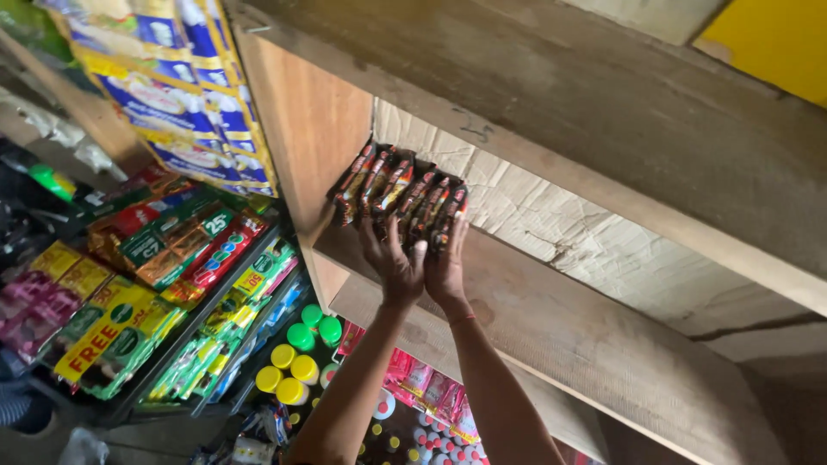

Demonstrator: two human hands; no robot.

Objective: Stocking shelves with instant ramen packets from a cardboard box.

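Observation:
Both my arms reach up to a wooden shelf (594, 344). My left hand (394, 261) and my right hand (445, 263) are side by side, fingers spread against a row of several dark, narrow sachet packets (401, 194) with red and yellow print. The packets stand upright on the shelf board, in the corner by the wooden side panel (310, 129). A thin red band sits on my right wrist. Fingertips touch the lower ends of the packets; the palms hide those ends.
A crumpled cardboard sheet (551, 215) lines the shelf's back. A thick wooden board (603, 103) runs above. Left hang blue-and-yellow packet strips (172, 95), below them green and red sachets (172, 250), yellow and green bottle caps (297, 353), and pink packs (422, 383).

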